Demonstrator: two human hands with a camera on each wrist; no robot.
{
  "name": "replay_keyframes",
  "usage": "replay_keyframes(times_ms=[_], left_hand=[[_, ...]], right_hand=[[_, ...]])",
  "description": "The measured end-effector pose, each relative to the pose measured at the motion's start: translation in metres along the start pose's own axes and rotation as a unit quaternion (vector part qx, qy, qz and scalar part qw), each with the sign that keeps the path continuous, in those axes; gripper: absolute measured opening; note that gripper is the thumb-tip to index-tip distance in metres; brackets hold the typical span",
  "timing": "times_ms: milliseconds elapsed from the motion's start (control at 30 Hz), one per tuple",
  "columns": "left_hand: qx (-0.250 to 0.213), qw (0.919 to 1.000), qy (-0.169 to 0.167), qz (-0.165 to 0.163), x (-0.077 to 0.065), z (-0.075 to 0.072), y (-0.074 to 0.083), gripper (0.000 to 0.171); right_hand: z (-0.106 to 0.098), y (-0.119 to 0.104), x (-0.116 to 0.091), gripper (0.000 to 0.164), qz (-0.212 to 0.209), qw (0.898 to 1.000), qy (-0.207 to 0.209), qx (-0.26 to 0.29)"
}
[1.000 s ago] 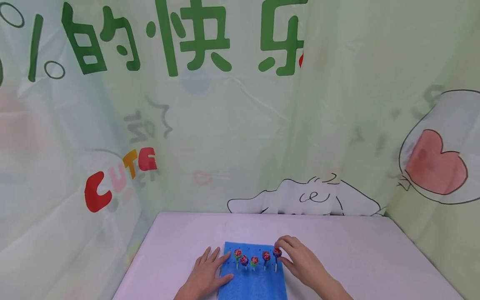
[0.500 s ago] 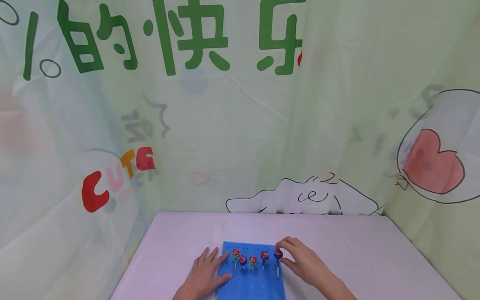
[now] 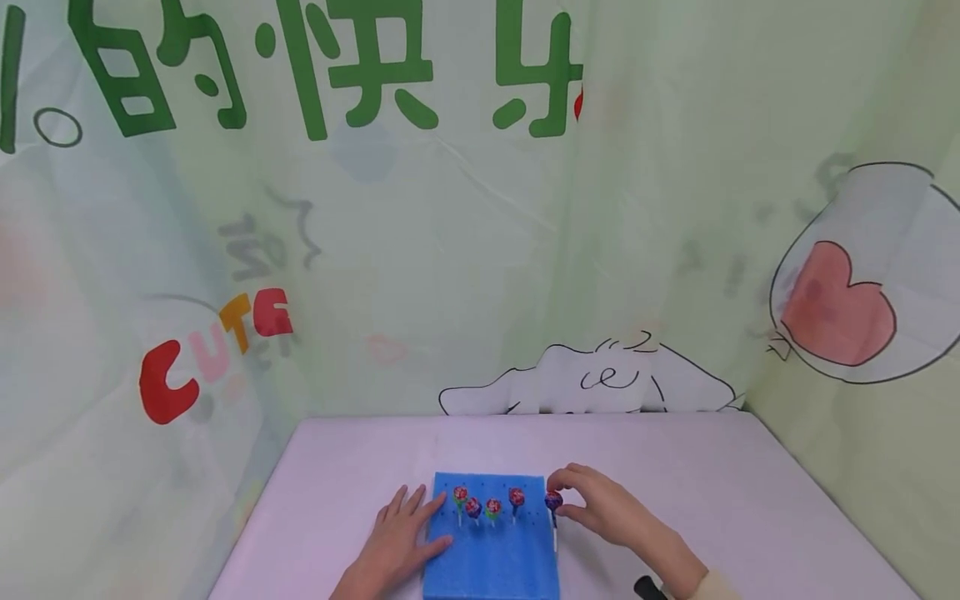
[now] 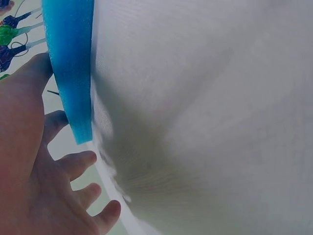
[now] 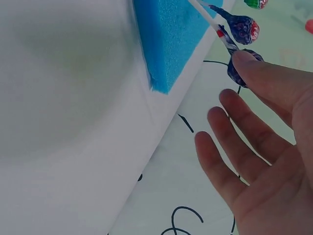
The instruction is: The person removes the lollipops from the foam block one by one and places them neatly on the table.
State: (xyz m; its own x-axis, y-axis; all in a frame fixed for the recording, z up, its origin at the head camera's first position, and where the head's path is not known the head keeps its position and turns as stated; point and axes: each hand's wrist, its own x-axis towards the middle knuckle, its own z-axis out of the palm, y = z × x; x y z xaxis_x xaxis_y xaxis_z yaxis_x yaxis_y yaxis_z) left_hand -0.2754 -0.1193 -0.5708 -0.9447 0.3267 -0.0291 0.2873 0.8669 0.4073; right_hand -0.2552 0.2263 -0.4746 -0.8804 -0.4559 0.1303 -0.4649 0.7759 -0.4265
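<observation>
A blue foam block (image 3: 491,571) with small holes lies on the table. Several wrapped lollipops (image 3: 492,507) stand in it on white sticks, in a row across its far half. My left hand (image 3: 393,537) rests on the block's left edge, fingers spread; in the left wrist view its thumb and index fingertip touch the foam (image 4: 71,68). At the block's right edge my right hand (image 3: 603,508) pinches a dark-wrapped lollipop (image 3: 553,500) by its head, between thumb and forefinger. Its white stick (image 5: 208,14) points down, out of the foam. The other right fingers stay apart from it.
A pale pinkish table (image 3: 660,467) bears the block. Light green printed curtains (image 3: 465,275) enclose its back and sides. A black cylindrical end (image 3: 648,587) shows beside my right wrist.
My right hand has drawn the rightmost lollipop out of the foam and slightly right, past the block's edge. My left hand stays on the block. The head view has shifted slightly.
</observation>
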Motion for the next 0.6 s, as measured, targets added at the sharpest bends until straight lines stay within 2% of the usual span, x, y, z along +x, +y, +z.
replay_keyframes(times_ms=[100,333,467,600], left_hand=[[0.001,1.0,0.004,0.006,0.0,-0.003,0.001,0.08],[-0.001,0.9999,0.005,0.01,0.002,0.003,-0.003,0.08],[0.001,1.0,0.002,0.007,0.002,0.003,-0.003,0.08],[0.0,1.0,-0.002,0.005,0.002,0.004,-0.004,0.081]], right_hand=[[-0.005,0.006,0.003,0.024,0.0,0.999,-0.032,0.032],[-0.011,0.023,0.005,0.019,0.018,0.99,-0.109,0.083],[-0.016,0.028,0.007,0.018,0.057,0.985,-0.146,0.076],[-0.015,0.032,0.008,0.017,0.093,0.982,-0.158,0.049]])
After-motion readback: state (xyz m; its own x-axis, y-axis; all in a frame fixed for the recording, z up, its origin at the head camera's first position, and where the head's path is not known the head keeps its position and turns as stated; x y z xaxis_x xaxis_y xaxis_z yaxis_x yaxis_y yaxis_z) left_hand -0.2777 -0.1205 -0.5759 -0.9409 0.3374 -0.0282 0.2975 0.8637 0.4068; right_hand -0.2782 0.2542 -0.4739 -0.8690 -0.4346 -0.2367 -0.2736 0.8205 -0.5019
